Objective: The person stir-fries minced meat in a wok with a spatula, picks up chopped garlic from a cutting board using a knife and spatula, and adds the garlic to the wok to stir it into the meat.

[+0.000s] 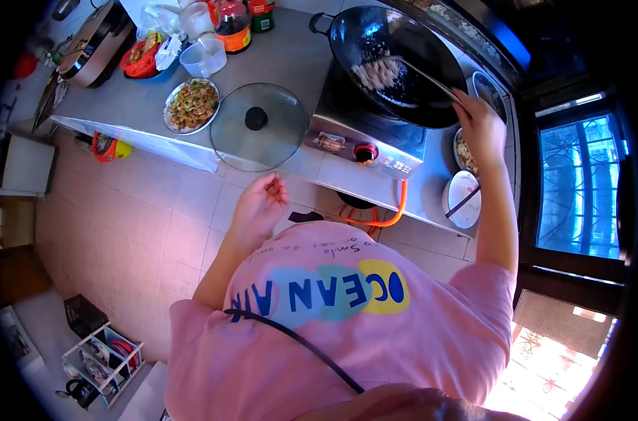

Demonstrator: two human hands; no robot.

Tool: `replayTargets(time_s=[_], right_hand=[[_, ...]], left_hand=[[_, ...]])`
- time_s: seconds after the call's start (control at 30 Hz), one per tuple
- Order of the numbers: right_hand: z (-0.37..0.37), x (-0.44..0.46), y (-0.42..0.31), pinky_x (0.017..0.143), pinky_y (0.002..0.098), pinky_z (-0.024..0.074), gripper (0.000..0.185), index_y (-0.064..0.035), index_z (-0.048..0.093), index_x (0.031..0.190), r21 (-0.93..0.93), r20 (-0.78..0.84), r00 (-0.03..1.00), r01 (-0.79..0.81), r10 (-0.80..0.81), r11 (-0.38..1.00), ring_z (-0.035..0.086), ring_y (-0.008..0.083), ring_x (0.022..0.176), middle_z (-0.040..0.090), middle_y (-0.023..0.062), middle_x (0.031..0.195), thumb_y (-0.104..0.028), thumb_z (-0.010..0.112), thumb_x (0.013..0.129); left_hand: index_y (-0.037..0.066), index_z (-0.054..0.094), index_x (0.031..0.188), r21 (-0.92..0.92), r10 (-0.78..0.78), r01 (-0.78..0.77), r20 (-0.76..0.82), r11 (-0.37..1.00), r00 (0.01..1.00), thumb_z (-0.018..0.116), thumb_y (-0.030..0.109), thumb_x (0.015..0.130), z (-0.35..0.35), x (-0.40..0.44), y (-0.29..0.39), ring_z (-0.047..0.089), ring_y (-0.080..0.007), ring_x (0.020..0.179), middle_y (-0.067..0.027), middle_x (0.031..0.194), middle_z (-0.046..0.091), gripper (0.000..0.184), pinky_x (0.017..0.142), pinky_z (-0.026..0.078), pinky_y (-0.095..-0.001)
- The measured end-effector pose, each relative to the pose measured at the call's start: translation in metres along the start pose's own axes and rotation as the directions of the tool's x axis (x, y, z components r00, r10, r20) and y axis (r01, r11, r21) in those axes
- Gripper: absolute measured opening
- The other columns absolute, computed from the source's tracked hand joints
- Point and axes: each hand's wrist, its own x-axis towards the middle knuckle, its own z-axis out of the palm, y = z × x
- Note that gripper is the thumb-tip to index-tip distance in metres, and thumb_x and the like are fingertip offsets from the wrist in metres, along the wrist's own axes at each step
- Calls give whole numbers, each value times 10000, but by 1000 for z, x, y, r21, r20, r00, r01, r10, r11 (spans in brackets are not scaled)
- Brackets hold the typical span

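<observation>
Meat strips (377, 73), or what look like them, are seen in the head view lying clumped inside the black wok (431, 91), nearer its far left side than its middle. The wok is set on the stove (396, 163), which stands on the worktop (273, 59).

A long metal utensil (431, 81) is gripped in the right hand (482, 123), with fingers wrapped round the upper end of its handle; its far end is reached into the strips, though its exact shape is hard to tell. The left hand (263, 203) is held in front of the worktop edge, loosely curled and apparently holding nothing, near the glass lid (280, 137). The lid's rim is seen beside a bowl of chopped food (192, 105).

The strips are judged to be light, soft and slippery, likely hot and easily torn or left sticking, so they are better lifted from beneath with the utensil than touched by fingers. The utensil is judged stiff and is best held high on the handle, away from the heated rim. The wok is likely heavy, and would be best taken by its side handle (320, 24) with some protection.
</observation>
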Motion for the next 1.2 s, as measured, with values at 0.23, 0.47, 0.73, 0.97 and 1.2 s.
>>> replayTargets(time_s=[0.23,0.47,0.73,0.97,1.2], right_hand=[[-3,-7,-26,608,384,500,232,-181,648,1048,-143,138,965,-203,222,969,633,287,700,648,118,825,-233,577,834],[31,0,-24,629,411,495,254,-181,647,1056,-95,97,959,-257,266,962,623,328,732,642,138,819,-281,560,840],[-83,-39,-51,577,317,490,242,-166,668,1057,6,294,908,-315,299,949,607,264,610,636,125,747,-157,606,823],[16,14,-28,691,414,499,248,-182,651,1051,-9,101,903,-418,417,908,615,350,793,638,169,832,-269,570,833],[-7,-3,-33,655,387,501,239,-195,657,1055,-31,168,968,-186,188,982,626,312,740,643,146,814,-228,573,833]], left_hand=[[17,497,852,59,-87,87,-12,994,996,519,106,880,1,7,0,497,-149,725,-72,793,528,96,646,436,-256],[23,499,847,39,-160,159,35,987,987,527,97,867,9,10,2,491,-155,714,-73,795,531,82,652,430,-260],[22,498,854,8,-108,108,8,994,994,534,94,861,-8,14,9,493,-158,704,-78,801,535,81,661,433,-267],[23,496,856,59,-121,119,35,991,992,530,102,865,8,11,4,493,-157,698,-80,798,536,87,650,439,-267],[18,489,850,37,-90,88,29,995,996,517,108,874,4,8,7,495,-157,695,-81,791,530,98,632,440,-269]])
